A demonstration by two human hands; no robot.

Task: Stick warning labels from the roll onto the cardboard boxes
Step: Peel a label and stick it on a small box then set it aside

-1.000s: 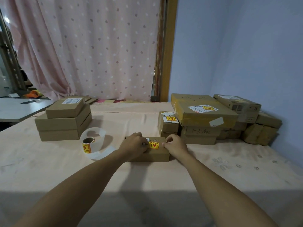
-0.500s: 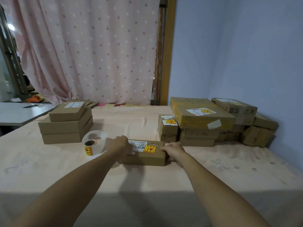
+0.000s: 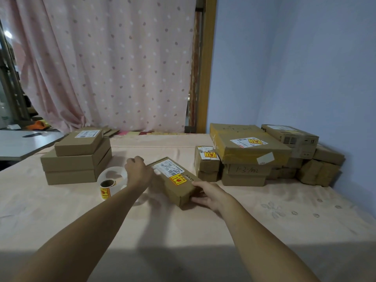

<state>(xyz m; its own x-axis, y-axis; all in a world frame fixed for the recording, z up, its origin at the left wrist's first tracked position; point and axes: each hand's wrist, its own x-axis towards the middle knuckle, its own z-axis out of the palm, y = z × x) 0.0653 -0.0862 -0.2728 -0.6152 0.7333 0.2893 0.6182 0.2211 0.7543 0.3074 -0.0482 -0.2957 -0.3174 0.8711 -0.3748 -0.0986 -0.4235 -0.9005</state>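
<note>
Your fingers [image 3: 198,199] curl round the near end of the cardboard box [image 3: 173,192]: your right hand [image 3: 209,195] grips there, and your left hand [image 3: 138,171] clasps the far corner with bent fingers. The box lies askew mid-table [image 3: 264,220], with a yellow warning label [image 3: 178,179] on top. The label roll [image 3: 107,185] stands just to its left, the unlabelled stack [image 3: 77,159] lies beyond, and the labelled pile [image 3: 252,151] is at the right.
</note>
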